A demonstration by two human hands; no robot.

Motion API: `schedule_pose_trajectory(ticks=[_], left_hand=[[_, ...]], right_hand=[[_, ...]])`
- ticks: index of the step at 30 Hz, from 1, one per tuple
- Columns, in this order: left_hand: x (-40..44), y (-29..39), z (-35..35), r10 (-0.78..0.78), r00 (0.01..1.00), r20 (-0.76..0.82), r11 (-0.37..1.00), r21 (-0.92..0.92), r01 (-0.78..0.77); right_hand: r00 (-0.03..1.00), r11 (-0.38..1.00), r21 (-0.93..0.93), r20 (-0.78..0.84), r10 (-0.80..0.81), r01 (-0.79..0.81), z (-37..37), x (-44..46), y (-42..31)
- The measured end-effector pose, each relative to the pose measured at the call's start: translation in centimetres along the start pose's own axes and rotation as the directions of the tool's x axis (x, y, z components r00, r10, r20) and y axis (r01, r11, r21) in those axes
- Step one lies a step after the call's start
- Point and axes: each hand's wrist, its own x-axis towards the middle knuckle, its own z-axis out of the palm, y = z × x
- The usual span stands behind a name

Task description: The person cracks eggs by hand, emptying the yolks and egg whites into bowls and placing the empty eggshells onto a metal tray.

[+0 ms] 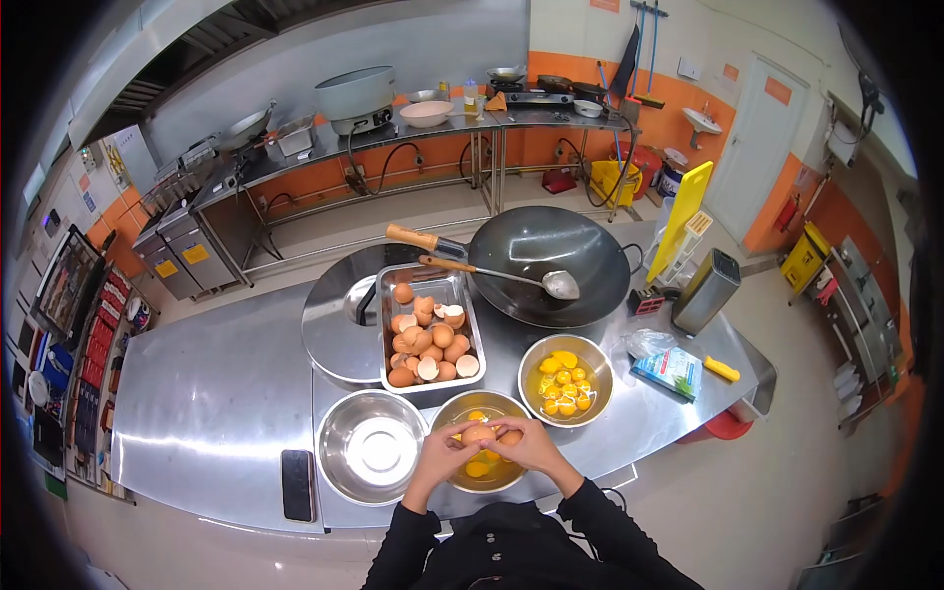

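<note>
My left hand and my right hand meet over a steel bowl of raw egg. Between my fingers is a brown egg, gripped from both sides. A second brown piece of shell or egg shows at my right fingers; I cannot tell whether it is part of the same egg. Several yolks lie in the bowl below. Another steel bowl to the right holds several yolks. On the left stands a bare steel bowl. Behind my hands, a steel tray holds brown eggs and broken shells.
A wok with a ladle across it stands behind the tray. A round lid lies left of it. A phone rests near the front edge. A blue packet and a yellow-handled tool lie right.
</note>
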Motion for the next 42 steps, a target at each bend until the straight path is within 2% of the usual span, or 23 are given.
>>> schedule_pose_trajectory(ticks=[7, 11, 19, 28, 35, 38, 42], left_hand=[[0.1, -0.5, 0.9, 0.064, 0.992, -0.107, 0.997, 0.047, -0.060], [0.0, 0.6, 1.1, 0.117, 0.984, -0.134, 0.988, 0.119, -0.101], [0.2, 0.6, 1.4, 0.142, 0.981, -0.134, 0.983, 0.131, -0.125], [0.0, 1.4, 1.5, 0.158, 0.981, -0.113, 0.981, 0.134, -0.142], [0.9, -1.1, 0.9, 0.159, 0.984, -0.083, 0.984, 0.090, -0.151], [0.7, 0.3, 0.2, 0.129, 0.992, -0.007, 0.985, 0.112, -0.128], [0.8, 3.0, -1.2, 0.290, 0.949, 0.122, 0.898, 0.308, -0.314]], right_hand=[[0.995, 0.988, -0.149, -0.092, -0.044, 0.030, 0.4, -0.3, -0.8], [0.985, 0.982, -0.165, -0.136, -0.109, 0.086, 0.5, -0.5, -1.3], [0.954, 0.972, -0.151, -0.212, -0.210, 0.180, 0.8, -0.6, -0.6], [0.952, 0.975, -0.136, -0.227, -0.204, 0.176, 0.8, -0.8, -0.3], [0.955, 0.972, -0.119, -0.197, -0.222, 0.201, 0.4, -0.7, 0.2], [0.955, 0.961, -0.132, -0.140, -0.262, 0.244, -0.4, -0.6, 0.1], [0.908, 0.873, -0.292, -0.034, -0.419, 0.391, -2.0, -0.5, -0.4]])
